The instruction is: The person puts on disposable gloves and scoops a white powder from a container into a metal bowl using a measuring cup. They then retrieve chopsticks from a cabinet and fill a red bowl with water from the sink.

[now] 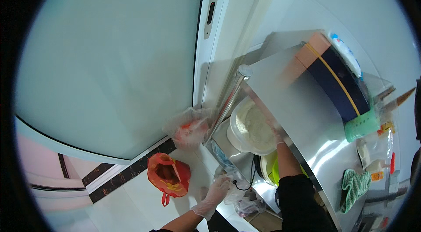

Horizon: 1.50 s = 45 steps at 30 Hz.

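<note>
My left hand (217,190), in a clear plastic glove, is low by the front edge of the lower steel shelf (230,163). The end of a black cord (251,174) is close to its fingertips; whether the fingers grip anything does not show. My right hand (278,136), also gloved, reaches under the steel tabletop (283,94) to the right rim of a white plastic tub (233,133). Pale flour-like powder (255,126) fills much of the tub. The tabletop edge and blur obscure the right fingers. Beside the tub are a yellow-green container (274,174) and a dark-rimmed white one (265,166).
A red bag (169,176) stands open on the tiled floor by the frosted door (115,67). Near the table leg (228,100) is a plastic-lined bin (190,130). On the tabletop are a dark box (338,80), a green package (361,125) and a green cloth (355,187).
</note>
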{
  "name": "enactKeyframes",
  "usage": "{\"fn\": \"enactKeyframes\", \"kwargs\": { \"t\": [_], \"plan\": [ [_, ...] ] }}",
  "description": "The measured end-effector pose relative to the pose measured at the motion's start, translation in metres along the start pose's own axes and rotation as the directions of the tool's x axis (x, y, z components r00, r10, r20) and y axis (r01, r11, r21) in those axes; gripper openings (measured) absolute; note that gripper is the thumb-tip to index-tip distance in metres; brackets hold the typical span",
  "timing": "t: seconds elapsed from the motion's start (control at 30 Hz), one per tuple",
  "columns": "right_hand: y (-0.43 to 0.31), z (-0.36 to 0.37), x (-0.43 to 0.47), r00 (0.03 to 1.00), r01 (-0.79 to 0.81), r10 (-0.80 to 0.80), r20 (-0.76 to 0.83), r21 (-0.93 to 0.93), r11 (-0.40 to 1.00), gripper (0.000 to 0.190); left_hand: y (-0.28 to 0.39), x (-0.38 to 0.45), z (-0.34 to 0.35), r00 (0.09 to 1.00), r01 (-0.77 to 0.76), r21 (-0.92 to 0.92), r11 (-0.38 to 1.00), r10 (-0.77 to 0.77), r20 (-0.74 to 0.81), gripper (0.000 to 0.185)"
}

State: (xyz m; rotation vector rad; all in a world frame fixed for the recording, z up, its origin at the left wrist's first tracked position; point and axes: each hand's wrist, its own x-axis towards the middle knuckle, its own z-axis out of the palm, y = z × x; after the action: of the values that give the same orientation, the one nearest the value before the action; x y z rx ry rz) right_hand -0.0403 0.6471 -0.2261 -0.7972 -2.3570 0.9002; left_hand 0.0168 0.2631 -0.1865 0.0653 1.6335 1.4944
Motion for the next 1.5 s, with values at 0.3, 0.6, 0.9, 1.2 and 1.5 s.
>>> {"fn": "enactKeyframes", "kwargs": {
  "t": [0.3,0.6,0.9,1.2,1.5],
  "plan": [
    [-0.077,0.012,0.012,0.971,0.167,-0.151,0.183,-0.074,0.983,0.067,-0.005,0.014,0.008,0.993,0.105,0.034,0.994,-0.107,0.047,0.031],
    [-0.105,-0.001,0.007,0.958,0.059,0.023,0.284,-0.278,0.959,0.067,-0.013,0.020,-0.001,0.997,0.051,0.165,0.985,-0.060,0.050,0.031],
    [-0.052,-0.023,0.008,0.976,-0.072,0.121,0.183,-0.255,0.964,0.067,-0.002,0.025,-0.007,0.991,0.118,0.075,0.990,-0.122,0.059,0.032],
    [-0.004,-0.051,-0.010,0.966,-0.235,0.252,0.054,-0.217,0.947,0.067,-0.002,0.021,-0.008,0.984,0.163,0.039,0.986,-0.165,0.067,0.032],
    [0.019,-0.073,-0.027,0.945,-0.325,0.325,-0.026,-0.154,0.933,0.067,0.002,0.009,-0.013,0.986,0.142,0.012,0.990,-0.142,0.090,0.034]
  ]
}}
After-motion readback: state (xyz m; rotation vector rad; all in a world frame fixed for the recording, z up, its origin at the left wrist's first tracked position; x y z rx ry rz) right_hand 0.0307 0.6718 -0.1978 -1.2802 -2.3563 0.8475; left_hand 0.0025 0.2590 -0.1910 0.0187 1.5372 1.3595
